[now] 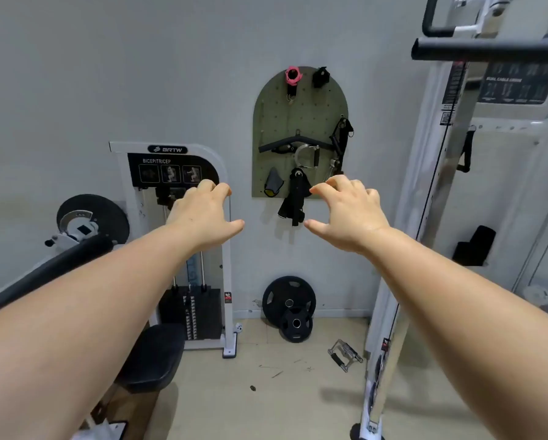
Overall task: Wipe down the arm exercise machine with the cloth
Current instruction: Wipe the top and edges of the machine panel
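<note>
Two bare hands are stretched out in the air in front of the person, palms down. The left hand point(204, 214) has loosely bent fingers and the thumb spread to the side, and it holds nothing. The right hand point(350, 211) looks the same: relaxed bent fingers, thumb apart, nothing in it. The hands are near each other but do not touch.

The arm exercise machine point(167, 149) stands on the floor point(266, 408) against the wall point(76, 74), behind and below the left hand. Its white frame carries a black panel point(171, 173) with the words BICEP/TRICEP, and the black weight stack point(203, 309) sits low inside the frame. A black seat pad point(152, 357) is in front of the stack. At the bottom edge of the view, something white point(99, 431) shows; I cannot tell if it is the cloth.

On the wall, a green pegboard point(314, 115) holds handles and straps. Under it, two black weight plates point(287, 296) lean on the wall at the far edge of the floor, the smaller in front of the bigger. A metal handle point(344, 355) lies on the floor near the white cable tower point(425, 185).
</note>
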